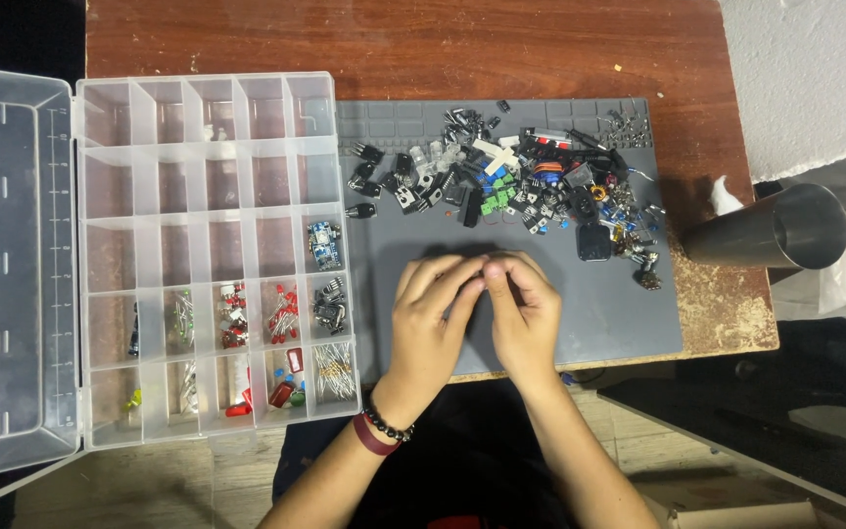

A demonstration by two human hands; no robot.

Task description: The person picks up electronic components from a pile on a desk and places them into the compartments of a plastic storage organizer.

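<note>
A clear plastic compartment box (208, 255) lies open just left of the grey rubber work mat (580, 313), its hinged clear lid (7, 264) folded flat further left. Most of its upper compartments hold nothing visible. In the lower rows sit red LEDs (283, 312), a mix of red and pale parts (233, 315), greenish LEDs (184, 315), a bundle of wire-legged resistors (334, 369), small black chips (329, 304), blue circuit modules (324, 244) and red block-shaped capacitors (286, 387).

On the mat's far half spreads a loose heap of mixed electronic parts (521, 181): black transistors, green terminal blocks, blue pieces, white strips. A grey metal cup (785, 235) lies on its side to the right of the mat, on the worn brown wooden table (443, 49).

Over the mat's near middle, the left hand (430, 318) and the right hand (524, 313) meet fingertip to fingertip, fingers curled inward and pressed close together. They seem to pinch something tiny between them, but it is hidden by the fingers and cannot be told. The left wrist wears a dark bead bracelet (386, 424) and a maroon band (372, 438).
</note>
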